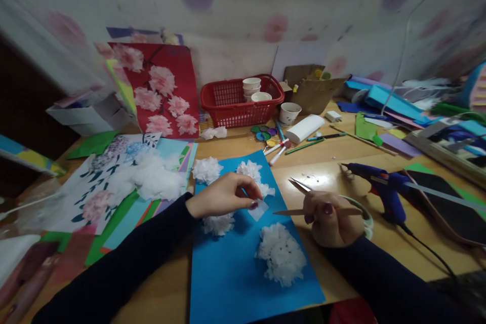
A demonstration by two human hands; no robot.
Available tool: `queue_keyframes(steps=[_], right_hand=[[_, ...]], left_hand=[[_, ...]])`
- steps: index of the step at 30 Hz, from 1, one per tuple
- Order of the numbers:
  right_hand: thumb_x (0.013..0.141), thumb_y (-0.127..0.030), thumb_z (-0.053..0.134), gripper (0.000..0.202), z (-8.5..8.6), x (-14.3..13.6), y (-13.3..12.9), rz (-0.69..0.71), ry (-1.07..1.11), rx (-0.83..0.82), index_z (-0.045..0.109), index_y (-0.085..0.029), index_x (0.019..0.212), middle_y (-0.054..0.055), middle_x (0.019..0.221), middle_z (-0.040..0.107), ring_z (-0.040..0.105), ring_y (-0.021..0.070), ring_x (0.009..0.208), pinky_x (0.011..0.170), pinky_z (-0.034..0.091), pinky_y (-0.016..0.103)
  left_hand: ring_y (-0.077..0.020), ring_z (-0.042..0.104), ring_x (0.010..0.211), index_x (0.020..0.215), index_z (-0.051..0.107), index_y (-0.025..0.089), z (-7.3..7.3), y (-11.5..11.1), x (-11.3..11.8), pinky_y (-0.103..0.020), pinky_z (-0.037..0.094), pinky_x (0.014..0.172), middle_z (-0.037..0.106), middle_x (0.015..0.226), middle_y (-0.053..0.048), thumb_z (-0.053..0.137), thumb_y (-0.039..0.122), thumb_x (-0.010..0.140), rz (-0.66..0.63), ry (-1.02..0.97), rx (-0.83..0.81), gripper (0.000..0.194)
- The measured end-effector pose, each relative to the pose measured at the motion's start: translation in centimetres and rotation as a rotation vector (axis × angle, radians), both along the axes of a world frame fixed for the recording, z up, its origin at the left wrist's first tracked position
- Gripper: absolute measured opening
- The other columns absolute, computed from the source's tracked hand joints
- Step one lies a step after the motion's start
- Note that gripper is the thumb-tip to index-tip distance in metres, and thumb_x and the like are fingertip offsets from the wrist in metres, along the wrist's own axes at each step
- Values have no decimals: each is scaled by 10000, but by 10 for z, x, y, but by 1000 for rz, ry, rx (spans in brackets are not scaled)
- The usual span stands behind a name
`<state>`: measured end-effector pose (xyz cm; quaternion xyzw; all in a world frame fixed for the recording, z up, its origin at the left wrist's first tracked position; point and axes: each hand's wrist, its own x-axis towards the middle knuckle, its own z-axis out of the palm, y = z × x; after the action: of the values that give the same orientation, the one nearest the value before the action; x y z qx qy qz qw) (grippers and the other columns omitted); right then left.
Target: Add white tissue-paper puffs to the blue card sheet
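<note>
White tissue-paper square (258, 211), probably light and easily torn, is calling for a gentle edge grip. Left hand (226, 195) is pinching it; right hand (332, 220) is gripping a pointed stick (288, 212)

The left hand (224, 197) covers the top of a white flower (219, 225) at its 6 o'clock, and its fingers (246, 182) hide part of the white scrap (258, 211). The right hand (334, 217) hides the middle of the pointed stick (284, 212) and the far end of the metal blades (299, 184) at its 10 o'clock; whether the pale loop (367, 215) at its 3 o'clock joins them is unclear. Around the frame, the edge crops the blue sheet (235, 278) at 6 o'clock, an unidentifiable red object (349, 312) at 5, and blurred pinkish handles (28, 276) at 8.
</note>
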<state>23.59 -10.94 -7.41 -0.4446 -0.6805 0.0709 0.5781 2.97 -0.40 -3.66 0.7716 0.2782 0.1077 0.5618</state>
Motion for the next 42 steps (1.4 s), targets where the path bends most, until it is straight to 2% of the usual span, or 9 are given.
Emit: queue_keyframes(steps=[3, 10, 14, 23, 26, 29, 33, 36, 42], right_hand=[[945, -252, 331, 296, 5, 9, -3, 109, -93, 27, 537, -214, 737, -31, 483, 526, 489, 107, 405, 420, 375, 235], [938, -234, 327, 320, 7, 13, 4, -47, -273, 29, 564, -212, 725, -24, 476, 562, 528, 110, 403, 451, 441, 235], [920, -201, 359, 299, 8, 6, 8, -128, -316, -12, 601, -197, 744, -12, 499, 585, 544, 110, 422, 464, 441, 231], [942, -214, 329, 283, 8, 4, 13, -99, -403, 59, 558, -185, 778, 16, 566, 621, 554, 109, 446, 466, 429, 223], [941, -204, 334, 269, 10, 3, 13, -103, -420, 81, 554, -184, 788, 13, 557, 618, 559, 111, 447, 468, 433, 223], [941, -201, 331, 272, 11, 1, 14, -105, -437, 75, 560, -184, 795, 11, 558, 620, 557, 107, 441, 464, 428, 218], [931, -184, 362, 248, 8, 1, 15, -106, -453, 62, 575, -184, 805, 15, 590, 630, 562, 106, 459, 475, 427, 218], [913, -153, 389, 203, 4, 1, 15, -48, -458, 115, 585, -169, 864, 22, 596, 616, 569, 121, 495, 499, 441, 230], [844, -104, 490, 108, -2, -3, 12, 163, -625, 216, 566, -124, 919, 56, 607, 616, 556, 154, 535, 512, 465, 271]], left_hand=[[-122, 636, 690, 850, 657, 149, -3, -6, 7, -219, 496, 622, 698, 844, -49, 651, 166, 736, 61, -8, 43, 116], [-127, 626, 675, 866, 645, 161, -11, -6, 34, -233, 482, 624, 681, 775, -19, 628, 101, 727, 140, -13, 321, 152], [-127, 619, 654, 898, 636, 162, -15, -4, 40, -236, 480, 614, 683, 774, -12, 613, 85, 728, 135, 19, 344, 188], [-126, 589, 689, 952, 629, 151, -4, -4, 35, -257, 482, 668, 682, 890, -28, 556, 105, 765, 70, 35, 394, 205], [-165, 604, 837, 974, 630, 158, -3, -3, 27, -311, 488, 799, 664, 965, -53, 545, 110, 773, 37, 26, 515, 224], [-220, 544, 1095, 1085, 586, 163, -4, -4, 14, -376, 421, 977, 619, 1131, -92, 570, 162, 786, 32, 31, 627, 300], [-287, 357, 1323, 1341, 386, 135, -7, -7, -3, -440, 312, 1088, 408, 1416, -165, 638, 418, 780, -24, 168, 644, 677], [-314, 296, 1360, 1410, 282, 103, -9, -6, -8, -471, 270, 1105, 312, 1475, -194, 625, 567, 747, -99, 264, 628, 879], [-327, 153, 1408, 1395, 348, 109, -22, -3, -8, -474, 187, 1132, 278, 1500, -154, 583, 569, 777, -176, 333, 714, 805]])
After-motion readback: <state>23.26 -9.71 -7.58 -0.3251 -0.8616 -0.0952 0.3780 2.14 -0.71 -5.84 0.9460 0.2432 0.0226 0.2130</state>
